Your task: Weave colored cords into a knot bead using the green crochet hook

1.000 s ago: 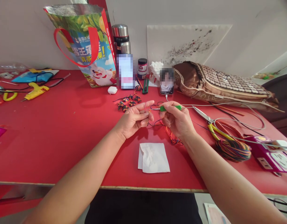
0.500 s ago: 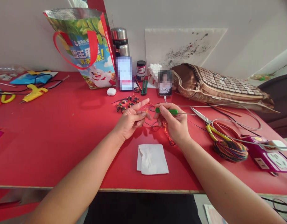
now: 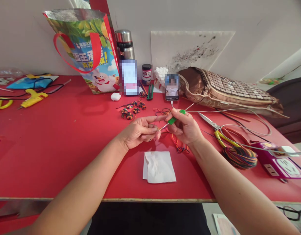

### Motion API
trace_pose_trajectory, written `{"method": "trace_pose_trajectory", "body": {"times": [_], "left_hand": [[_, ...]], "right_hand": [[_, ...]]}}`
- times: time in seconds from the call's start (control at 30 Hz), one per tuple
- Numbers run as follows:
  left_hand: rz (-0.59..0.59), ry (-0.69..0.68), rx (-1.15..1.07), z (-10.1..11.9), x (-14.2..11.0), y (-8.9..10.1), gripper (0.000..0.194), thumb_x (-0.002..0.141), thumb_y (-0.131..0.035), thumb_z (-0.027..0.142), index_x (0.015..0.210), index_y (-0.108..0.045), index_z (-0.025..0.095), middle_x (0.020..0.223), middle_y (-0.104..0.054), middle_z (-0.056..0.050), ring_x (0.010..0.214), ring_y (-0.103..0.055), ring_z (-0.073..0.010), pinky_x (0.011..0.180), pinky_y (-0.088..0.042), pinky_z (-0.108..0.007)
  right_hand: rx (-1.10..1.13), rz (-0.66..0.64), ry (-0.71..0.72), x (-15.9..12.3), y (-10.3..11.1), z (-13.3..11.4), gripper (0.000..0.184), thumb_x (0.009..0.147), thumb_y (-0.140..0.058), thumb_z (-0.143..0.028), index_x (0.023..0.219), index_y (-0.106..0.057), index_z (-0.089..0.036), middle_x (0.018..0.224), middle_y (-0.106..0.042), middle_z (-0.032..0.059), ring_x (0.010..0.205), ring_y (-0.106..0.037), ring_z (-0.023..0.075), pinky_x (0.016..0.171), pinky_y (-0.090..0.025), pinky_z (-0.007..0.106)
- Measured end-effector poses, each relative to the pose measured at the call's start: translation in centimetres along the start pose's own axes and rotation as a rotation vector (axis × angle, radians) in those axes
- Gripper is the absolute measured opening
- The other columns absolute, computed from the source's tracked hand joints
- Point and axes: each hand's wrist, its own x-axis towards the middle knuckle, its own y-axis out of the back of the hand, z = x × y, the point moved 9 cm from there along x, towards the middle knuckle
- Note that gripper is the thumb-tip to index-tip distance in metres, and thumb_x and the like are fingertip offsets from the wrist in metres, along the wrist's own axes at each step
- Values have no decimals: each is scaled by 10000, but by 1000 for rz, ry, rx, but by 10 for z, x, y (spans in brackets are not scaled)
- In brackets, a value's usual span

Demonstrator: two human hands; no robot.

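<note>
In the head view my right hand [image 3: 188, 127] is closed around the green handle of a crochet hook [image 3: 173, 120]. One thin metal end of the hook points down to the left and meets the fingertips of my left hand [image 3: 140, 129]. That hand is pinched, its index finger stretched toward the right hand, with thin yarn at the fingertips; any stitched piece there is too small to make out. Loose orange and dark yarn [image 3: 181, 147] trails onto the red table below the right hand. Small multicoloured crocheted pieces [image 3: 128, 114] lie behind the left hand.
A folded white tissue [image 3: 161, 168] lies in front of me. To the right are scissors [image 3: 216, 127], a yarn ball [image 3: 239, 157] and a purple power socket [image 3: 279, 160]. Phones [image 3: 172, 88], a shopping bag [image 3: 91, 55] and a brown cushion [image 3: 228, 88] stand behind; a glue gun [image 3: 34, 98] lies left.
The crochet hook has turned in my right hand: its metal end now reaches my left fingertips instead of pointing right. My left index finger has come down from its raised position.
</note>
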Motion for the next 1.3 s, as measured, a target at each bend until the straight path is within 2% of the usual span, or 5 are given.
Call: {"method": "trace_pose_trajectory", "body": {"times": [0.6,0.8,1.03,1.17,1.3], "left_hand": [[17,9,151,-2,1,-2,601,845,-799,244,1433,-696,174,801,-809,-149,458,-327,-39,478,-158,-248],[44,-5,182,0,1,0,658,837,-804,236,1475,-659,162,809,-811,-154,459,-343,-37,484,-177,-245],[115,11,125,-4,2,8,715,805,-792,177,1501,-629,141,855,-816,-183,457,-348,-29,490,-195,-236],[145,16,79,-4,1,12,704,810,-801,168,1494,-636,138,834,-810,-174,465,-380,-35,485,-201,-227],[199,4,-10,-1,1,17,715,819,-807,137,1505,-607,106,871,-814,-183,454,-398,-28,472,-238,-203]], "right_hand": [[-194,60,154,-9,4,-28,441,721,-895,-579,627,-748,-175,442,-478,-32,358,-366,63,361,-122,226],[-200,54,205,-11,3,-33,406,743,-895,-547,622,-762,-183,485,-548,-15,369,-353,51,367,-168,231],[-251,66,270,-13,4,-38,397,776,-883,-550,648,-775,-190,532,-589,-7,390,-387,59,381,-249,239],[-287,72,295,-15,4,-39,398,787,-880,-559,671,-787,-189,588,-635,12,429,-481,82,408,-323,245],[-289,41,333,-17,-2,-40,380,810,-869,-547,708,-799,-188,578,-614,0,448,-481,80,417,-311,235]]}}
